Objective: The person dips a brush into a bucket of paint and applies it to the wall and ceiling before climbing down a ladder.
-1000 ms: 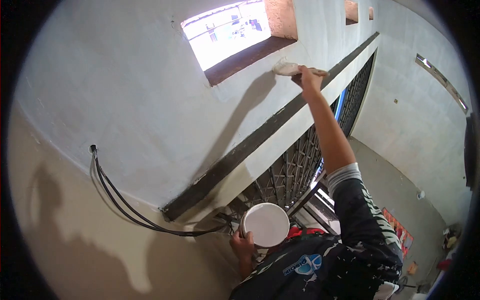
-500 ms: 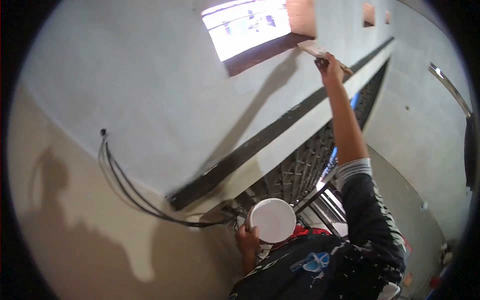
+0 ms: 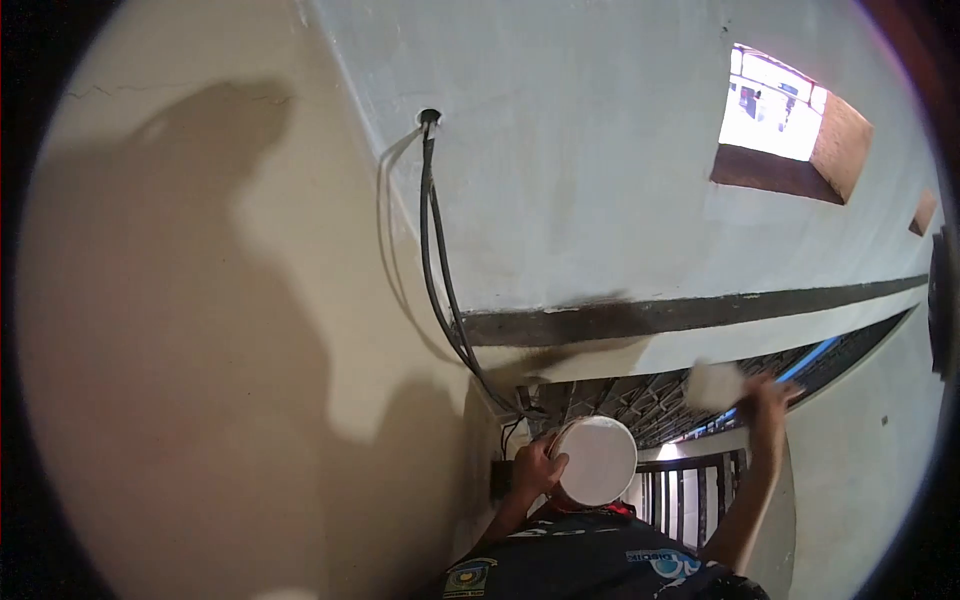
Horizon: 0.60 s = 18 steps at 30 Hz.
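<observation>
My left hand (image 3: 538,468) is closed on the rim of a round bucket (image 3: 562,490), held in front of my chest. White paint (image 3: 598,460) shows inside it. My right hand (image 3: 765,400) is wrapped round the handle of a wide paintbrush (image 3: 715,387). The brush's pale bristles point left and are smeared by motion. It is up and to the right of the bucket, in front of the metal grille, apart from the bucket.
Black cables (image 3: 432,230) hang from a hole in the white wall (image 3: 580,170). A window opening (image 3: 785,110) is at the upper right. A dark band (image 3: 640,318) runs above the metal grille (image 3: 640,400). The beige wall (image 3: 200,350) rises at the left.
My right hand has come down with the paintbrush from the window's lower edge toward the bucket. My view has turned left, so the window sits farther right. The left hand still holds the bucket.
</observation>
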Each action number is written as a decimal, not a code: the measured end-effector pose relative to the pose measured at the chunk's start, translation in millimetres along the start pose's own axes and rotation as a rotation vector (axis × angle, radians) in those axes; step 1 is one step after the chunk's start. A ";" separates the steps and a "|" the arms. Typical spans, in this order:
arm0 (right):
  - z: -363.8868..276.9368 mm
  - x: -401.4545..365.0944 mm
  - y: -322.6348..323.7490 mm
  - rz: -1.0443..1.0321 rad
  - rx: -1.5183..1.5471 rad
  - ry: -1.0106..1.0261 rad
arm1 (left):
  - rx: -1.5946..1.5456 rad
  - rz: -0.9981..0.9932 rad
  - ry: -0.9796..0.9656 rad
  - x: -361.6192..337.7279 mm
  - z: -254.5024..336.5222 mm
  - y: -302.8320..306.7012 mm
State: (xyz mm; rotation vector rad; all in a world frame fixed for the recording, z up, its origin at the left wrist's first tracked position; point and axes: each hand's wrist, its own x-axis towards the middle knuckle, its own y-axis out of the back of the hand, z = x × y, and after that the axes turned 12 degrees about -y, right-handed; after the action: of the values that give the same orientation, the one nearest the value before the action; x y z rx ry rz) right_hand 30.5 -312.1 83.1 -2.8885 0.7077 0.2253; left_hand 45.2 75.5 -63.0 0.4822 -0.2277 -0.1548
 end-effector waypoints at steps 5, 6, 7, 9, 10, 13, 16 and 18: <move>35.2 -59.2 -77.9 -0.189 -0.236 -0.284 | -0.096 -0.004 -0.033 -6.0 -12.9 -1.7; 46.6 -63.2 -84.0 -0.227 -0.252 -0.276 | -0.088 -0.001 -0.070 -4.5 -16.9 -4.4; 55.3 -65.4 -87.6 -0.265 -0.231 -0.312 | -0.021 0.016 -0.027 -7.2 -18.2 -7.2; 55.7 -69.4 -97.9 -0.287 -0.308 -0.347 | 0.048 0.045 0.011 -2.8 -9.4 -7.5; 60.7 -68.3 -97.0 -0.291 -0.305 -0.338 | 0.082 0.026 0.059 -3.4 -4.1 -7.1; 60.1 -66.2 -96.8 -0.253 -0.368 -0.326 | 0.098 0.001 0.132 -5.5 -1.5 -5.8; 65.8 -60.0 -82.7 -0.182 -0.364 -0.296 | 0.098 -0.002 0.144 -4.4 -7.0 -14.0; 60.3 -64.3 -78.3 -0.165 -0.375 -0.327 | 0.117 -0.002 0.147 -11.5 -7.9 -14.2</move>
State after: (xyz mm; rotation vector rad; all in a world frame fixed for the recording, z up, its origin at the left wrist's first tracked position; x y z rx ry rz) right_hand 4.3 -203.5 45.2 -3.1134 0.4010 0.8679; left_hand 34.8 68.9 -78.6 0.6078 -0.0926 -0.1078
